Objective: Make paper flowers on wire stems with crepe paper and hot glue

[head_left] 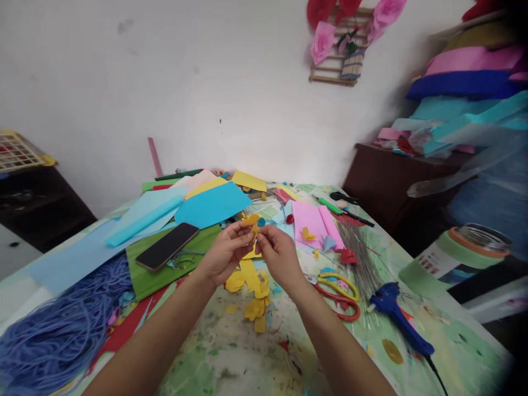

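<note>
Both my hands meet above the middle of the table and pinch one small folded piece of yellow paper (251, 222). My left hand (226, 253) grips it from the left with closed fingers. From the right, my right hand (279, 253) holds the same piece between thumb and fingertips. Under the hands lie several yellow paper scraps (252, 297). A black phone (167, 246) rests on a green sheet (159, 275) just left of my left hand.
Blue, pink and yellow paper sheets (212, 204) cover the far table. A heap of blue cord (61, 330) fills the near left. Scissors (336, 294), a blue glue gun (396, 314) and thin wires (358, 253) lie to the right. A dark cabinet (379, 181) stands at the right.
</note>
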### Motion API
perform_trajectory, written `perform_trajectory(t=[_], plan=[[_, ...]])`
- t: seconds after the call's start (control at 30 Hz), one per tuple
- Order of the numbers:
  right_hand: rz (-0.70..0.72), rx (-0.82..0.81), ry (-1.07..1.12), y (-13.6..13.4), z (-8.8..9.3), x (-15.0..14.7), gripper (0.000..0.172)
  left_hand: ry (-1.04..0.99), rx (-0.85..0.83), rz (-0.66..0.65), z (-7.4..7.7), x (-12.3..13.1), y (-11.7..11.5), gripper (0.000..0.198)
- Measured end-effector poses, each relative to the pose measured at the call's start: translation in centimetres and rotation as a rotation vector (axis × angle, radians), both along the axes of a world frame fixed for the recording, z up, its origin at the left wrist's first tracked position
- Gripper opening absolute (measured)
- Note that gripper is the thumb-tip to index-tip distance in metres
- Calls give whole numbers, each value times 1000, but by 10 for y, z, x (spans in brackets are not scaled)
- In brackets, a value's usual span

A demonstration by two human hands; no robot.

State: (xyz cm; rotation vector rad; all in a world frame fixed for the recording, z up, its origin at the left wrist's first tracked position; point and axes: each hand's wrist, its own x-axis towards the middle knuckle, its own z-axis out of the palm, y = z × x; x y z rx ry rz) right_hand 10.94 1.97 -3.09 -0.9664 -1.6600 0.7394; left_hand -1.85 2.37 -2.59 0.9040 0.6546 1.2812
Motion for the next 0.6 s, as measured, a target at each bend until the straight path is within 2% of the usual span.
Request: perform_trajectory(t=[0.2,0.4,0.6], plan=[[-19,7,-76,-2,0,1,13,36,-1,126,5,-8,1,24],[3,29,-161,-6,1,-2,13,-97,-101,69,15,-16,0,24],[-42,26,-258,-8,2,-3,16,-229,-236,36,12,-13,1,19]])
